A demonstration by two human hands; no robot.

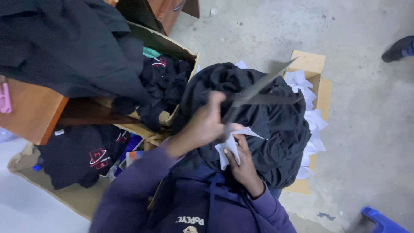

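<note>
On the person's lap, a dark bundled garment point(263, 129) lies heaped, and a white paper tag point(230, 146) rests against its near edge. The right hand point(241, 166) is curled round the lower part of that tag, thumb and fingers pressing it to the cloth. The left hand point(207, 123) is closed round the handles of a pair of scissors point(258, 92), whose long blades stand spread apart above the garment and are smeared by motion blur, so their tips are hard to make out. Both arms wear purple sleeves point(138, 190), and the lower front of the purple top is cut off by the bottom edge. Behind the garment, loose white tags point(312, 116) lie scattered on a flat piece of cardboard point(308, 62) on the grey concrete floor point(366, 129). To the left, an open cardboard box point(172, 45) holds more dark clothes point(161, 80); another dark garment point(82, 157) lies lower left, and a black cloth point(69, 43) drapes over a wooden surface point(30, 114). A dark shoe point(396, 49) shows at the right edge, and a blue plastic object point(381, 222) is cropped at the lower right corner.
</note>
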